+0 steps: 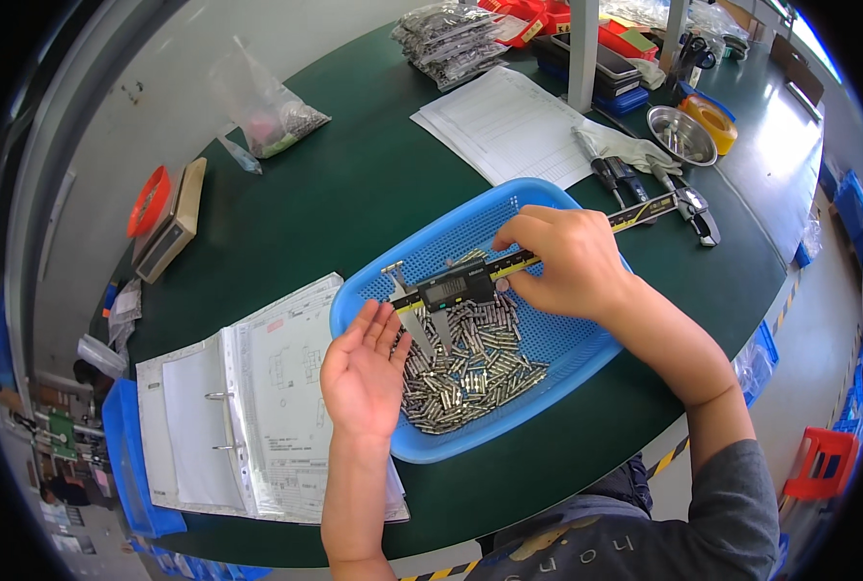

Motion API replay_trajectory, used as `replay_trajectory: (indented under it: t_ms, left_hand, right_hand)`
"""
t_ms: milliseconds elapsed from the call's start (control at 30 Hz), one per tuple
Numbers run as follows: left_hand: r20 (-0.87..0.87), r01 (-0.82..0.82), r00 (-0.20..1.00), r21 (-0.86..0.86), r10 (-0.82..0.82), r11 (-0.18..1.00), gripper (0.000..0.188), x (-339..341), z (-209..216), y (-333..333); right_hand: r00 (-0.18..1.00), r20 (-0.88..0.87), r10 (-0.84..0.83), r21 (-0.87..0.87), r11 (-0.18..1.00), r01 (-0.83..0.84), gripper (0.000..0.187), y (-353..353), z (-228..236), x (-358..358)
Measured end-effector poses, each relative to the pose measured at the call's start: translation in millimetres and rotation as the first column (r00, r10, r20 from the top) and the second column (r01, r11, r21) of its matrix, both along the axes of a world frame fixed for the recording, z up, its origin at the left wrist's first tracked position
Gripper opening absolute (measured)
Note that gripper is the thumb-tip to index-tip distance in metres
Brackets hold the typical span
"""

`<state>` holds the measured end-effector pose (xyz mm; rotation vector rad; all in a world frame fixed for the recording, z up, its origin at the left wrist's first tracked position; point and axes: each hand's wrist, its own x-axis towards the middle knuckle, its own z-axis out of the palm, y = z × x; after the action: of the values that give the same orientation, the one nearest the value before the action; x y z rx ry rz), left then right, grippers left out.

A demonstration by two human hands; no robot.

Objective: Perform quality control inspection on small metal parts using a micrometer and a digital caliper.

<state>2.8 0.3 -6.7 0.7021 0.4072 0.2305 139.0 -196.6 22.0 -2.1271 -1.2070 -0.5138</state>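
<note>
A blue perforated plastic tray (548, 208) sits on the green table and holds a heap of small metal pins (470, 373). My right hand (562, 261) grips a digital caliper (456, 286) by its beam, holding it over the tray with its jaws pointing down at the pins. My left hand (364, 373) lies open, palm up, at the tray's left rim just under the caliper jaws. Whether a pin rests in the palm I cannot tell.
An open ring binder (247, 416) with drawings lies left of the tray. Behind are printed sheets (504, 126), a white glove (630, 145), hand tools (688, 208), a steel bowl (681, 136), yellow tape (714, 121), bagged parts (451, 39) and a small box (175, 223).
</note>
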Motion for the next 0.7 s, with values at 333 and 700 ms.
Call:
replay_trajectory:
  t_ms: [333,700]
  left_hand:
    - [0.031,0.117,0.993,0.027,-0.117,0.993,0.039,2.2,5.1,-3.5]
    - [0.012,0.134,0.991,0.050,-0.134,0.990,0.039,1.6,6.6,-4.5]
  right_hand:
    - [0.996,-0.081,-0.023,-0.012,1.000,0.023,0.021,-1.2,1.7,0.0]
    - [0.994,-0.108,-0.013,-0.072,0.997,0.005,0.019,-1.6,-1.4,1.4]
